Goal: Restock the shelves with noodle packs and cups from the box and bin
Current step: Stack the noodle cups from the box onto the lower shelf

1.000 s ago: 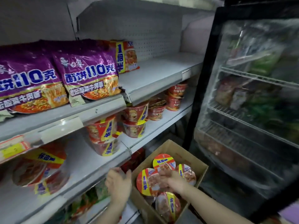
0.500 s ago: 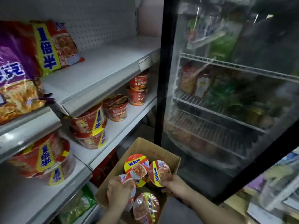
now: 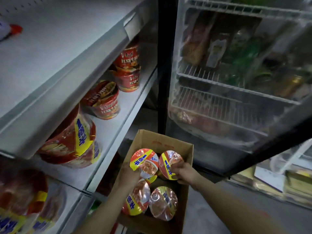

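Observation:
A cardboard box sits on the floor below the shelves with several noodle cups inside. My left hand grips the near edge of one cup with a red, yellow and blue lid. My right hand grips a second cup beside it. Both cups are raised above the rest. Two more cups lie lower in the box. Stacked cups stand on the middle shelf at left.
Red noodle cups stand further back on the middle shelf. The upper shelf holds a pack corner at far left. More cups fill the lower shelf. A glass-door fridge stands right of the box.
The view has swung down and to the right, closer to the box. My left hand moved from the box's side onto a cup, and both cups are lifted a little.

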Available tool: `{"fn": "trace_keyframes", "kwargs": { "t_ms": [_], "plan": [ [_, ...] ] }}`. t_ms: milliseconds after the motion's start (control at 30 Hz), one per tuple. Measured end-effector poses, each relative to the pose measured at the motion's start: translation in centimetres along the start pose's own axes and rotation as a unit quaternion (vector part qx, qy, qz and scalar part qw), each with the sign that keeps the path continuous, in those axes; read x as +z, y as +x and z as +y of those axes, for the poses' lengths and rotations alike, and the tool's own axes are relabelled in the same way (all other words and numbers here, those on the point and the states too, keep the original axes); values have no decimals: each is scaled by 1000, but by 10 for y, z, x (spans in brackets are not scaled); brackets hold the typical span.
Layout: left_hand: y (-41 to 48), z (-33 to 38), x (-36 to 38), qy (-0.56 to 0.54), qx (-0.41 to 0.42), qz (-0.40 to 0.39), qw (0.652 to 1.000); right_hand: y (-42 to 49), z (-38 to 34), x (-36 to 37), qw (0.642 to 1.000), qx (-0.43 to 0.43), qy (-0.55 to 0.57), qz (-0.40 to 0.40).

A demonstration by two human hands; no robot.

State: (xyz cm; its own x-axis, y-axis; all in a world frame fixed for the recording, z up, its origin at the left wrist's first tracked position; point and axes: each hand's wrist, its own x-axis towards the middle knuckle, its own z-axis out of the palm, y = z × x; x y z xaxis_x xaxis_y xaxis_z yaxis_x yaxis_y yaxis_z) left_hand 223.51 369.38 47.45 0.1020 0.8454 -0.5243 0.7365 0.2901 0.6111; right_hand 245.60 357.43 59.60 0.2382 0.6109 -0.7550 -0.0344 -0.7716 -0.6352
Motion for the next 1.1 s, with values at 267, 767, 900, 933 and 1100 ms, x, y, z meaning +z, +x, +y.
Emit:
{"fn": "trace_keyframes", "kwargs": {
  "t_ms": [267,767,900,933,1100],
  "plan": [
    [-24,41,-12,103,-41,-101,989,52,15,26,999,50,0,5],
    [-20,-10,-1,347,-31,-127,929,84,66,117,972,105,-202,-59],
    [-24,6,-16,317,24,-162,934,77,64,83,976,81,-204,-18],
    [-25,9,-19,282,30,-163,945,73,61,73,978,71,-195,-4],
    [-55,49,-29,5,50,-114,992,46,38,24,983,27,-175,36]
  ]
}}
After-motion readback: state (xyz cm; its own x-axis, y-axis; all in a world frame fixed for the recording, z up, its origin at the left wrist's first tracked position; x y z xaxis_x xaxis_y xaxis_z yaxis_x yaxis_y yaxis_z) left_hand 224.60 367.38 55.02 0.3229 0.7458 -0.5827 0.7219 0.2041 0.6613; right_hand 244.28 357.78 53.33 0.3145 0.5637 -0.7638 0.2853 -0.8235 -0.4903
